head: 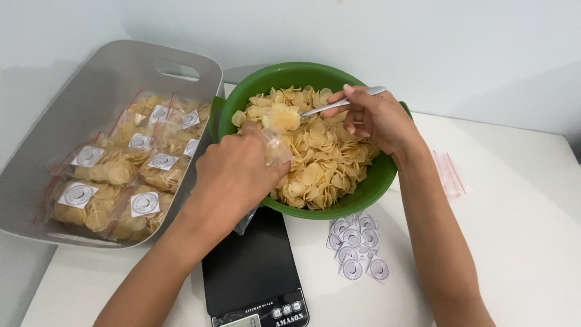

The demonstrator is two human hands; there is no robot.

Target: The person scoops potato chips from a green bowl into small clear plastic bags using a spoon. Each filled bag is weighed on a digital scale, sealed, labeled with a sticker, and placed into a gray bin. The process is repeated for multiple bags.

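Black scale point(251, 266) at 6 o'clock; left hand point(239, 175) grips a clear bag point(275, 145), right hand point(375, 118) a spoon point(339, 104); chips point(315, 154) may spill past the green bowl point(363, 191).

— What sort of place is showing here?
— A small home food-packing station. A green bowl point(363, 194) of crackers point(321, 163) is sitting at frame centre, a black kitchen scale point(251, 272) is lying at lower centre, a grey tub point(121, 66) is holding sealed labelled bags point(115, 200) at left, and round stickers point(357, 245) are lying on the white table point(520, 230).
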